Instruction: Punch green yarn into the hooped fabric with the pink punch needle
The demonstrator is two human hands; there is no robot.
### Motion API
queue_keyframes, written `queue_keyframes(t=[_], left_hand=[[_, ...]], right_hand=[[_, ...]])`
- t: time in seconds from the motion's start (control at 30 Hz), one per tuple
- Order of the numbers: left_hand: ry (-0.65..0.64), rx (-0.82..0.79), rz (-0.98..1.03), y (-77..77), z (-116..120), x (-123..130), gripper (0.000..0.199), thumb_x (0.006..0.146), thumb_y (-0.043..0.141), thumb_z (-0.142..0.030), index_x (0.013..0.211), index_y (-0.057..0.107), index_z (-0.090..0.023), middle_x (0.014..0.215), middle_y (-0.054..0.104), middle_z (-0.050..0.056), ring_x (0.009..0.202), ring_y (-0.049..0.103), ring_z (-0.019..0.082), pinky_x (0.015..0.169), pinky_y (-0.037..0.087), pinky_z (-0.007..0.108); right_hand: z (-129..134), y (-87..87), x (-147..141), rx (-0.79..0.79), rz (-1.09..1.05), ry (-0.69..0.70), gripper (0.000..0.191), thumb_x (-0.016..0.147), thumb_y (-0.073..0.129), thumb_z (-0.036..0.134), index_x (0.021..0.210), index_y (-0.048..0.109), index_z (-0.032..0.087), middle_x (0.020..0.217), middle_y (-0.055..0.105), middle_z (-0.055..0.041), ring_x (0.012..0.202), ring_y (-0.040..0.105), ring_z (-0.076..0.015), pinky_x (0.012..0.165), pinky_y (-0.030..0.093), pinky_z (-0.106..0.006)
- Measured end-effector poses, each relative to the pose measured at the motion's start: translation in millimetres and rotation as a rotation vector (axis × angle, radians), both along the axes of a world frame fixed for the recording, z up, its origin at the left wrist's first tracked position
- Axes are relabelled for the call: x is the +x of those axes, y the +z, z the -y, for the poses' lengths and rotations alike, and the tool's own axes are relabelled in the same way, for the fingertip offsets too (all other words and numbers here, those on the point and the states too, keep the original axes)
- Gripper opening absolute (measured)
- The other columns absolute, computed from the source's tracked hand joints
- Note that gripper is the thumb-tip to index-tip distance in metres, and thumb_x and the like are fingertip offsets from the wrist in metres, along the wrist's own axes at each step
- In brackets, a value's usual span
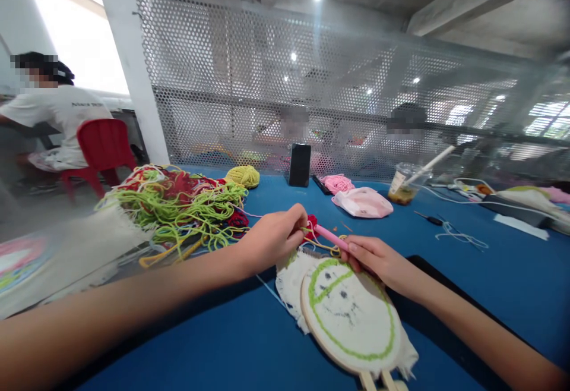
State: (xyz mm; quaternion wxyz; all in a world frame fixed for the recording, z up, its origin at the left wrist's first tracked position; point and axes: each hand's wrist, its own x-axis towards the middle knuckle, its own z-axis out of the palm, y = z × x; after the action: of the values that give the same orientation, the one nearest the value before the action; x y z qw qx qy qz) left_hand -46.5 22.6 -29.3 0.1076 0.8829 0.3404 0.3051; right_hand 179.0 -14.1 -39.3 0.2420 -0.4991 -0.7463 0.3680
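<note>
My right hand [367,257] is closed round a pink punch needle [330,237], pointing up and to the left. At its far end my left hand [282,233] is closed in a pinch, with a thin strand of yarn showing at the fingertips. Red yarn [312,224] shows right beside those fingertips. Below both hands a wooden embroidery hoop [312,322] lies on the table, stretched with white cloth [367,314]. The cloth carries a green yarn outline [392,325] and dark drawn marks. Its frayed edges stick out past the hoop.
On the blue table [214,331] a tangled yarn heap [191,201] lies left. Behind are a yellow yarn ball [243,176], an upright phone [300,165], pink yarn [338,183], a plastic bag [363,202] and a drink cup [403,184]. A perforated metal screen [267,64] stands beyond. A person sits far left.
</note>
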Motion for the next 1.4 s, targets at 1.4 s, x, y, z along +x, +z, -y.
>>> queue_keyframes(t=[1.4], left_hand=[[-0.064,0.003,-0.340,34.3,13.8,-3.5,0.031,0.085,0.036,-0.041,0.081,0.057,-0.019,0.072,0.062,0.005,0.071,0.054,0.020,0.074,0.037,0.035]], right_hand=[[8.7,18.4,-4.5,0.273,0.237,0.002,0.031,0.087,0.032,0.036,0.071,0.052,0.019,0.063,0.050,0.0008,0.057,0.043,-0.0112,0.052,0.031,-0.023]])
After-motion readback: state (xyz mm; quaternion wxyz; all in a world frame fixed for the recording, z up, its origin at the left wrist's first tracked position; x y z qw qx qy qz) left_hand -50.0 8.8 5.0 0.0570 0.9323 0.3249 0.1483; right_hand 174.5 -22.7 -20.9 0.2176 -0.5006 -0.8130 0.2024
